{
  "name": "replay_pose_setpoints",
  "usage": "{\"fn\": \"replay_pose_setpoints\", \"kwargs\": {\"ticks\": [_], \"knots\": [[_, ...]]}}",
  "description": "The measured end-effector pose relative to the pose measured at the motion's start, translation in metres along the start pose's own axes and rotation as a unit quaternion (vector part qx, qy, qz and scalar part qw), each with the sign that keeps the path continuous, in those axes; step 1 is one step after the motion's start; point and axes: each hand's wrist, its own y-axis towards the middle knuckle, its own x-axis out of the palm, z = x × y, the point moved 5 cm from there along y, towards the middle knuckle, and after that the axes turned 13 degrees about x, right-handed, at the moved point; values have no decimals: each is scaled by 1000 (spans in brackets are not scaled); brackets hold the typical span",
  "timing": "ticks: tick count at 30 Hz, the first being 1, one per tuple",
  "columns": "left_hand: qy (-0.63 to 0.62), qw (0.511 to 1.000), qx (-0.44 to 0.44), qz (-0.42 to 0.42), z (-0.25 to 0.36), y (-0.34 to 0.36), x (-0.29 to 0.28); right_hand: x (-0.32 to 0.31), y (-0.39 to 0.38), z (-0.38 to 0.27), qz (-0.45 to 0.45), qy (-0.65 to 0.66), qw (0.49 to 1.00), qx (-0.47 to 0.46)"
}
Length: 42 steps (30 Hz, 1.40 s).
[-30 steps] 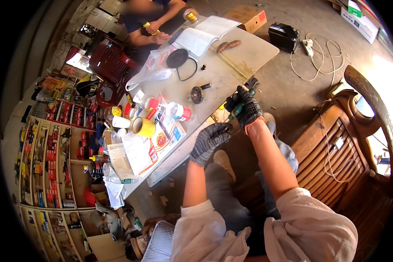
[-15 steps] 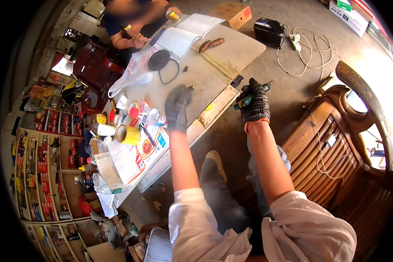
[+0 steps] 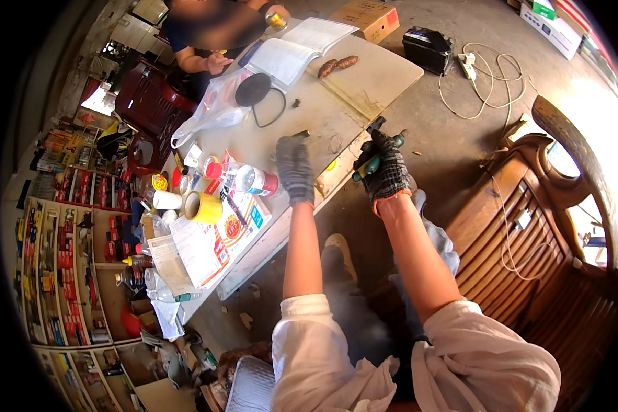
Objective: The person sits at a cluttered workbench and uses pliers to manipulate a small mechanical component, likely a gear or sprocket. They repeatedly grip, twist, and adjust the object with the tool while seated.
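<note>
My left hand (image 3: pixel 294 167), in a grey knit glove, is motion-blurred over the table (image 3: pixel 353 86), beside a bottle with red label (image 3: pixel 257 180); a small dark piece (image 3: pixel 302 133) shows beyond its fingers, and its grip is unclear. My right hand (image 3: pixel 384 172), in a similar dark glove with orange cuff, is closed around a green tool (image 3: pixel 368 167) at the table's right edge. A dark object (image 3: pixel 376 123) lies just past it. Left of my hands are a yellow tape roll (image 3: pixel 202 208), a white cup (image 3: pixel 167 200) and papers (image 3: pixel 189 250).
A co-worker's hand (image 3: pixel 216 62) is across the table, near an open book (image 3: pixel 285 62). A wooden chair (image 3: pixel 501 233) stands to my right. On the floor are a black battery (image 3: pixel 426 49), a power strip with cables (image 3: pixel 467 65) and a cardboard box (image 3: pixel 364 20). Shelves (image 3: pixel 69 275) line the left.
My left hand moved from the table's edge up and left onto the tabletop, then slightly back to the right. My right hand still grips the green tool and has shifted slightly.
</note>
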Motion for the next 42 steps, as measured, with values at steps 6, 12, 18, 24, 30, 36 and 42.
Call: {"fn": "replay_pose_setpoints", "kwargs": {"ticks": [6, 12, 18, 24, 30, 36, 42], "knots": [[-1, 973, 34, -230, 14, -24, 42, 2, 0, 19, -5, -1, 1000, 12], [-120, 989, -62, -66, 25, -23, 21, 13, -9, 26, -44, -63, 997, 2], [-375, 857, -353, 12, 65, -62, 4, 25, -25, 28, -143, -227, 963, 2], [-664, 662, -324, 125, 101, -58, -35, 58, -86, 45, -356, -478, 798, 88], [-675, 672, -187, 240, 124, -42, -89, 54, -81, 36, -364, -533, 760, 80], [-755, 609, -148, 194, 138, -46, -97, 42, -54, 40, -247, -385, 889, 8], [-688, 675, -248, 98, 147, -59, -91, 28, -40, 52, -255, -440, 858, 70]]}}
